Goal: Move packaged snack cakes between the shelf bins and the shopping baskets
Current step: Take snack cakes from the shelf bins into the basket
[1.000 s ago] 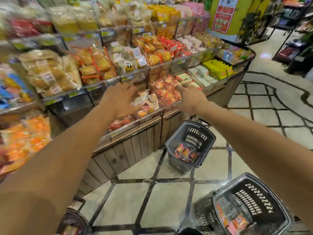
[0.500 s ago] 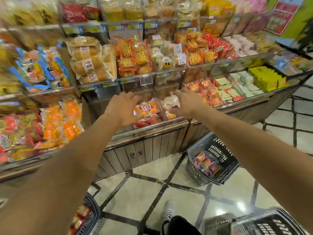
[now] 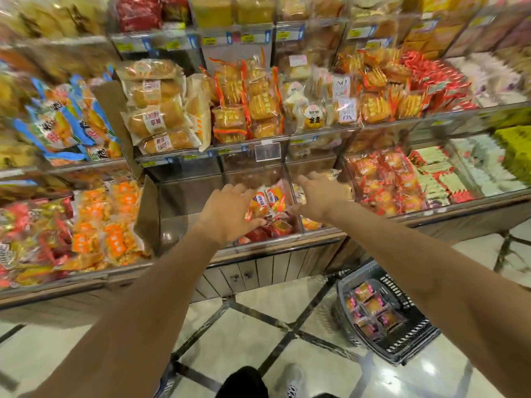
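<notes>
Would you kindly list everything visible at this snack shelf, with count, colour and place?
Snack cakes: several, orange and red packs, in the clear bin between the hands.
Red-wrapped cakes: many, red and orange, bin to the right.
Bread packs: several, golden, middle shelf left.
Orange packs: many, orange, lower bin left.
Basket: one, black, on the floor at right, holding pink and orange packs.
Floor: pale tiles with dark lines.
Shoe: one, pale, bottom edge.
Left hand: fingers spread, reaching into the bin.
Right hand: fingers extended, over the same bin's right side.
</notes>
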